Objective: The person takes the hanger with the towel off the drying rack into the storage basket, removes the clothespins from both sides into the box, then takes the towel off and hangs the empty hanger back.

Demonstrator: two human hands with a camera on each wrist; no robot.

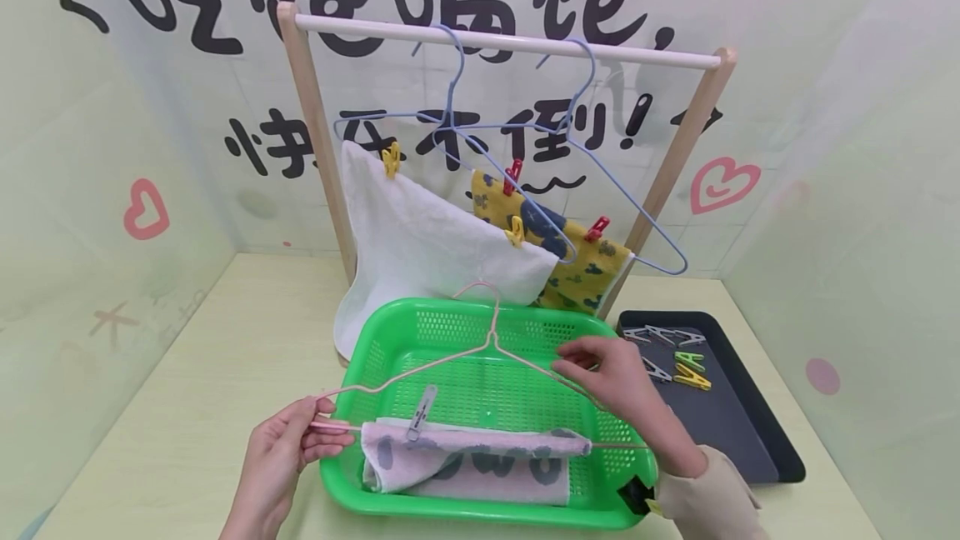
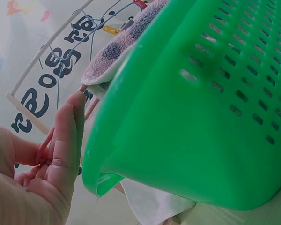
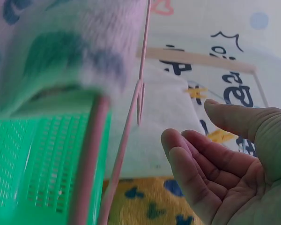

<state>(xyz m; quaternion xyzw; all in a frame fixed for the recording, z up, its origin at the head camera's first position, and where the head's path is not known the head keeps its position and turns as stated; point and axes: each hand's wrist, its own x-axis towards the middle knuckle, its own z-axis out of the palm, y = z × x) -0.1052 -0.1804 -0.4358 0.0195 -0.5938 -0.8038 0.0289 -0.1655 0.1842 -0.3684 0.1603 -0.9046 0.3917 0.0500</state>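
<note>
My left hand [image 1: 288, 447] pinches the left end of a pink wire clothes hanger [image 1: 435, 363]. Over the hanger's bottom bar is folded a small pink towel with grey patterns [image 1: 517, 486]. A grey clothespin [image 1: 422, 415] clips the towel near its left end. Hanger and towel are above the green basket [image 1: 487, 515]. Beside the hanger's right arm, my right hand [image 1: 618, 377] holds nothing. In the right wrist view, its fingers [image 3: 215, 150] are loosely bent and apart from the hanger. The left wrist view shows the left thumb and fingers [image 2: 63, 136] at the hanger's end.
Behind the basket stands a rack [image 1: 510, 42] with two blue hangers. They carry a white towel [image 1: 420, 232] with yellow clothespins and a yellow patterned towel [image 1: 585, 269] with red ones. To the right, a dark tray [image 1: 731, 423] holds several clothespins [image 1: 690, 369].
</note>
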